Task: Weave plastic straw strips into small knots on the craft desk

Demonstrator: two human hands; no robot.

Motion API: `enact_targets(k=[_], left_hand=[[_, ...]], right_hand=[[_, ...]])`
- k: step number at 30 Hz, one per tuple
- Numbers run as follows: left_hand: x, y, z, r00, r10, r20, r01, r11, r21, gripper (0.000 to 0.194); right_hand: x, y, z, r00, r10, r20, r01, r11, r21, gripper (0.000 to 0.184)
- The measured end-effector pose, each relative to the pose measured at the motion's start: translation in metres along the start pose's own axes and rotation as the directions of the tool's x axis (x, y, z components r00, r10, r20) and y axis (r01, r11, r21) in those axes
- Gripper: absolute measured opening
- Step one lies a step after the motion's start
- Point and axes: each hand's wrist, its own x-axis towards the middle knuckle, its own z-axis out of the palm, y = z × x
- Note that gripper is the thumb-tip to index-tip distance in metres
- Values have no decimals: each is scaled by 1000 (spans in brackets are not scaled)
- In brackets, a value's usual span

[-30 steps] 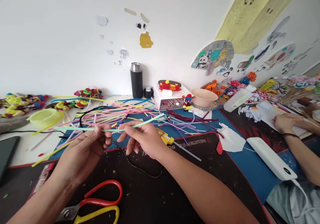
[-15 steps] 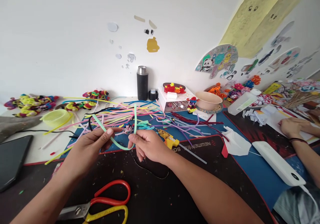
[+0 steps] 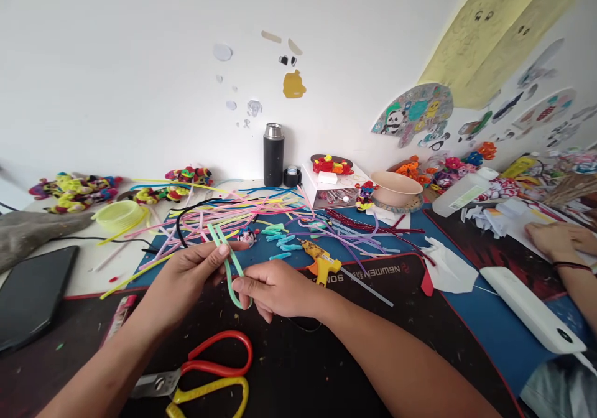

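A light green pipe cleaner (image 3: pixel 232 286) is bent double into a narrow loop between my hands. My left hand (image 3: pixel 193 275) pinches its two strands near the upper ends, thumb on top. Lower down, my right hand (image 3: pixel 275 287) grips the looped part between thumb and fingers. Just beyond my fingertips lies a small painted figure head (image 3: pixel 247 237), with short teal pipe cleaner pieces (image 3: pixel 282 237) to its right. Scissors (image 3: pixel 217 368) with one red and one yellow handle lie below my hands on the black mat.
A yellow glue gun (image 3: pixel 321 262) rests right of my hands. Behind lie many coloured pipe cleaners (image 3: pixel 233 209), a black thermos (image 3: pixel 273 157) and a white box (image 3: pixel 321 188). At left is a dark tablet (image 3: pixel 35 293). Another person's hand (image 3: pixel 550 241) rests on papers at right.
The green pipe cleaner went from a wide U to a folded loop, its right end brought over to my left hand. The view has shifted slightly left.
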Motion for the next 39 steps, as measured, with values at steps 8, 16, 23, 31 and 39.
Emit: enact_targets(k=[8,16,23,31,39], left_hand=[[1,0,1,998,-26,59,31,996,-85,65],[-3,6,4,998,19,58,-17,999,-32,70],[-3,6,3,998,17,54,-16,1000,-21,71],[-5,4,4,974,-131,184,183,936,-300,67],[-10,8,8,883,-237,405,342,916,-209,68]], right_hand=[[0,1,1,1000,3,-1,-3,1000,17,55],[2,3,1,999,-25,20,24,1000,12,56],[-1,-2,1,999,-18,36,17,1000,20,56],[2,-1,-4,989,-69,-132,99,966,237,52],[7,1,-9,968,-97,-233,183,906,381,57]])
